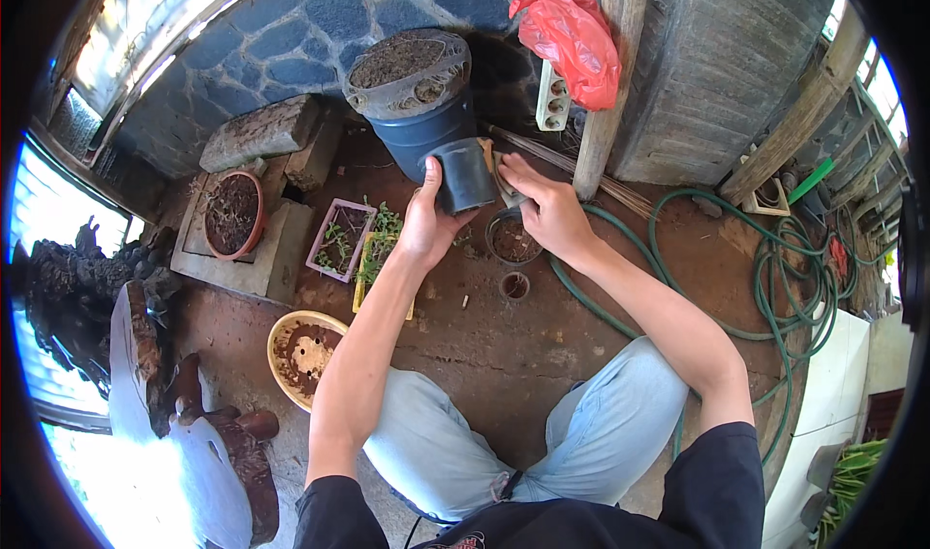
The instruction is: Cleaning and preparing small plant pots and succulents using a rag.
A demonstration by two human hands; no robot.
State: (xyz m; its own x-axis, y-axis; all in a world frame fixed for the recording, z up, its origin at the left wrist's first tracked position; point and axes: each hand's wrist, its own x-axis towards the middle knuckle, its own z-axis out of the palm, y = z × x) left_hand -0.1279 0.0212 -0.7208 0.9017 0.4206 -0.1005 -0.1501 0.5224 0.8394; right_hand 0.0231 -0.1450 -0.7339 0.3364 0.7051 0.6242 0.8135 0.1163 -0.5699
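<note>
My left hand point(425, 229) grips a small dark plastic plant pot point(463, 177), thumb along its near left side and fingers under its lower end. The pot is tilted, and light patches show on its surface. Against its right side my right hand point(551, 207) presses a folded tan-and-grey piece of material point(505, 184), perhaps a cloth or pad; the fingers hide part of it. Just behind the held pot stands a large dark-blue plastic tub point(425, 131), topped by a soil-filled container point(403, 69) with a worn grey rim.
Planters in purple point(341, 240) and yellow point(374, 258), a cream bowl point(309, 353) and a round pot point(512, 238) stand on the floor. A terracotta pot point(234, 215) rests on concrete blocks. Right are a green hose point(770, 287), wooden post point(610, 76), power strip point(554, 102) and red bag point(570, 44).
</note>
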